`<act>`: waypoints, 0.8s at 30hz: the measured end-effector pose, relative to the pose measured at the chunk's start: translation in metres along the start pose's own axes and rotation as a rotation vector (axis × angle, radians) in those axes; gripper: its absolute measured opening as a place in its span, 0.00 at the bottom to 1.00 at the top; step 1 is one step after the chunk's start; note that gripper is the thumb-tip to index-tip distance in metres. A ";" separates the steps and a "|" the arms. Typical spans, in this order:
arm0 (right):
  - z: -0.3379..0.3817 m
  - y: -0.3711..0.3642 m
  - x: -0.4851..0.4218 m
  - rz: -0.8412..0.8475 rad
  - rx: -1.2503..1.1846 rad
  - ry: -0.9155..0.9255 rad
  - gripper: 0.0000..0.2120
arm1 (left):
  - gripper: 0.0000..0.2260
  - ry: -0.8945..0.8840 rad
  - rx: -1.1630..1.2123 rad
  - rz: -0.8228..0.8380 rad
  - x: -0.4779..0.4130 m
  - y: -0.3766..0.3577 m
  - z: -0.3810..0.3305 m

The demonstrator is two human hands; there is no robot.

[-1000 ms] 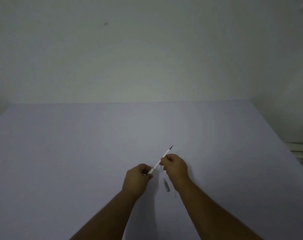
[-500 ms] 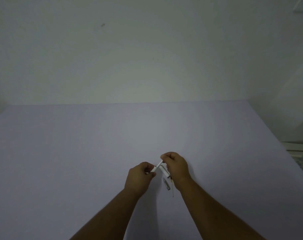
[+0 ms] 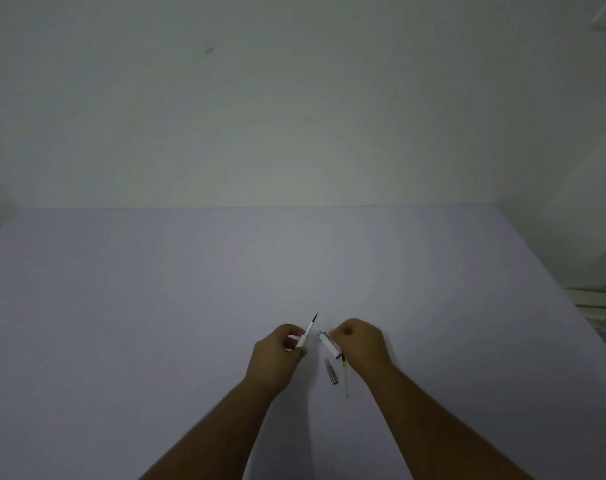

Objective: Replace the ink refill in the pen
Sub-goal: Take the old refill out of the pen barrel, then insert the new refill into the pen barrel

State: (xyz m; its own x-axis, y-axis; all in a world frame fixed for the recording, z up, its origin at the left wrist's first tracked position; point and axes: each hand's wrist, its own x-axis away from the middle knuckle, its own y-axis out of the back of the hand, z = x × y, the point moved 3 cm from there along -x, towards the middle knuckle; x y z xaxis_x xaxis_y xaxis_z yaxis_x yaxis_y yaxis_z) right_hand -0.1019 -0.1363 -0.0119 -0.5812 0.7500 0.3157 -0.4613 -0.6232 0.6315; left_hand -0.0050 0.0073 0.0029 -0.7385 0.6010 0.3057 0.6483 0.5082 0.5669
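Note:
My left hand [image 3: 277,358] grips a white pen section [image 3: 306,334] with a thin dark-tipped refill sticking up and away from it. My right hand [image 3: 362,344] holds a short white pen barrel [image 3: 329,344] with silver ends, tilted down to the right. On the table just below the barrel lie a grey metal pen tip cone [image 3: 332,371] and a pale, nearly clear refill tube [image 3: 345,379] with a yellowish band. The two hands are a small gap apart.
The work goes on over a broad pale lilac table [image 3: 156,306] that ends at a plain wall behind. Pale objects [image 3: 603,313] lie past the table's right edge.
The hands have drawn apart. The left hand's piece with the refill tip moved left, and the right hand now holds the white barrel, which was not seen a second ago.

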 end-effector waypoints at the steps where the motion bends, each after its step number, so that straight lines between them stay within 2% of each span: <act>1: -0.004 -0.005 0.001 0.056 0.175 0.025 0.11 | 0.07 0.003 0.006 -0.002 0.000 0.001 0.001; 4: -0.014 -0.026 0.009 0.149 0.459 0.035 0.15 | 0.08 0.013 0.014 0.000 0.000 0.002 0.002; 11: -0.015 -0.046 0.013 0.094 0.570 0.090 0.16 | 0.09 0.023 0.014 0.013 0.002 0.005 0.003; 14: -0.002 -0.034 0.013 0.013 0.316 0.011 0.16 | 0.08 0.023 0.009 0.016 0.003 0.007 0.002; 19: 0.026 0.000 0.009 -0.145 -0.449 -0.072 0.10 | 0.08 0.007 0.003 0.020 0.006 0.008 0.000; 21: 0.034 0.007 0.009 -0.142 -0.575 -0.070 0.11 | 0.08 0.001 0.002 0.026 0.007 0.007 -0.003; 24: 0.038 0.010 0.010 -0.119 -0.553 -0.054 0.11 | 0.08 -0.015 0.002 0.022 0.007 0.006 -0.007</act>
State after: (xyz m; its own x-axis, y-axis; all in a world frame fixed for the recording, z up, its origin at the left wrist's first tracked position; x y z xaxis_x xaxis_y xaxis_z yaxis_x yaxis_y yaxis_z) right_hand -0.0867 -0.1270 0.0247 -0.4753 0.8235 0.3097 -0.8124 -0.5459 0.2047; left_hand -0.0075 0.0106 0.0136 -0.7211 0.6214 0.3064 0.6647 0.4958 0.5588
